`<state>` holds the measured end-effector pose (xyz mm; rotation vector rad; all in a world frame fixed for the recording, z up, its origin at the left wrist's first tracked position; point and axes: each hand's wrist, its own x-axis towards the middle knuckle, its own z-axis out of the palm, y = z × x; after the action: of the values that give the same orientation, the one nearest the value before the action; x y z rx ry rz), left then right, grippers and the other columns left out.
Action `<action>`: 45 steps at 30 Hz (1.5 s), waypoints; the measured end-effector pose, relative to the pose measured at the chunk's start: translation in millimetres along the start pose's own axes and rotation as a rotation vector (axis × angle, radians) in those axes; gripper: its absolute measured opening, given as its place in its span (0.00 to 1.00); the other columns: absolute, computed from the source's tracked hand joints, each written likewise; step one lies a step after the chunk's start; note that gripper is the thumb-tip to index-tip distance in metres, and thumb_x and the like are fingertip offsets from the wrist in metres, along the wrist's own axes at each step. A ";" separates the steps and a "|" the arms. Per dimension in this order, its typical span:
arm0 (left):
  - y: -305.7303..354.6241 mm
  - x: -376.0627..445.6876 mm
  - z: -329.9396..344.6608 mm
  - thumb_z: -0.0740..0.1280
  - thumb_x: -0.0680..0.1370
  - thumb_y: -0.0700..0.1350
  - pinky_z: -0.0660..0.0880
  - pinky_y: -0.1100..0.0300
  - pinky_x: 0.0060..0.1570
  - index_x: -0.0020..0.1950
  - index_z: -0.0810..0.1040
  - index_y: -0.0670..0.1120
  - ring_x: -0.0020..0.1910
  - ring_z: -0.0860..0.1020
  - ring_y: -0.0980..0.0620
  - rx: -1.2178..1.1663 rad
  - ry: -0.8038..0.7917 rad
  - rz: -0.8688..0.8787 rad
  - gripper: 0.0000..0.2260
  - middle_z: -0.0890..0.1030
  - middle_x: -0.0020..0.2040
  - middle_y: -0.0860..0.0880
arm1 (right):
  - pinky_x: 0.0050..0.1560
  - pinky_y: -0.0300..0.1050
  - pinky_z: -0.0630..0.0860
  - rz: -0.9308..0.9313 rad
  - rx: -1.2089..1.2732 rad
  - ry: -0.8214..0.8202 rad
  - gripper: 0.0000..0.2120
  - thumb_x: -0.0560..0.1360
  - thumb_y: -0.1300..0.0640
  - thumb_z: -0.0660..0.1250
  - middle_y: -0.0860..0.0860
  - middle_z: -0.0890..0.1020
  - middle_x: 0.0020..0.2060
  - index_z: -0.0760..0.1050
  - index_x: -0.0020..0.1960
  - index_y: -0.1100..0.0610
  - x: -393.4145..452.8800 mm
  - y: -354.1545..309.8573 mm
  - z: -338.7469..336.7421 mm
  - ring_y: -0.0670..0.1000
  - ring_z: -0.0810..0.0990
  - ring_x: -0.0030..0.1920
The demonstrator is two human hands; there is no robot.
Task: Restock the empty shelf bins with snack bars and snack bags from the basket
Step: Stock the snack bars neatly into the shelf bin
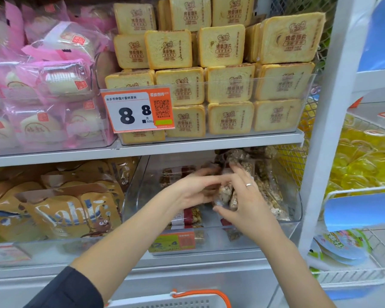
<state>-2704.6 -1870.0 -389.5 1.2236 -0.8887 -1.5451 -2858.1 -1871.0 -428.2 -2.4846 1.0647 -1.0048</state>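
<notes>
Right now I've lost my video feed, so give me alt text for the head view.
Both hands reach into a clear bin on the lower shelf; the right hand grips clear-wrapped snack bars, the left hand touching them. More snack bars lie in the bin. Toast-slice packs fill the shelf above, and a white basket sits at the bottom edge.

Bright even shop light, soft overall blur, wide-angle bending at edges.
</notes>
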 end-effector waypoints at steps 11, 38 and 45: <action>17.7 -38.9 -64.8 0.73 0.70 0.45 0.75 0.63 0.43 0.65 0.68 0.48 0.46 0.76 0.56 1.526 0.091 0.143 0.26 0.77 0.58 0.49 | 0.56 0.28 0.58 0.226 0.152 0.349 0.24 0.72 0.58 0.72 0.50 0.70 0.60 0.66 0.64 0.57 5.4 -8.0 -11.8 0.46 0.66 0.63; -26.8 -12.0 -78.3 0.60 0.80 0.55 0.50 0.55 0.73 0.78 0.46 0.53 0.77 0.48 0.47 1.807 0.001 0.050 0.32 0.48 0.78 0.48 | 0.63 0.39 0.63 0.202 0.106 0.255 0.24 0.72 0.59 0.70 0.51 0.69 0.63 0.66 0.65 0.56 8.3 -6.4 -4.3 0.50 0.66 0.67; -28.8 -5.9 -81.1 0.55 0.79 0.61 0.50 0.46 0.75 0.77 0.37 0.56 0.76 0.42 0.42 1.780 0.046 -0.142 0.34 0.42 0.78 0.48 | 0.65 0.46 0.66 0.206 0.111 0.245 0.23 0.72 0.59 0.70 0.52 0.69 0.63 0.67 0.64 0.56 8.1 -6.8 -5.3 0.52 0.65 0.68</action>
<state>-2632.1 -1854.9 -433.9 2.4382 -2.3130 -0.4535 -2854.1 -1871.9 -417.1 -2.1531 1.2680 -1.2877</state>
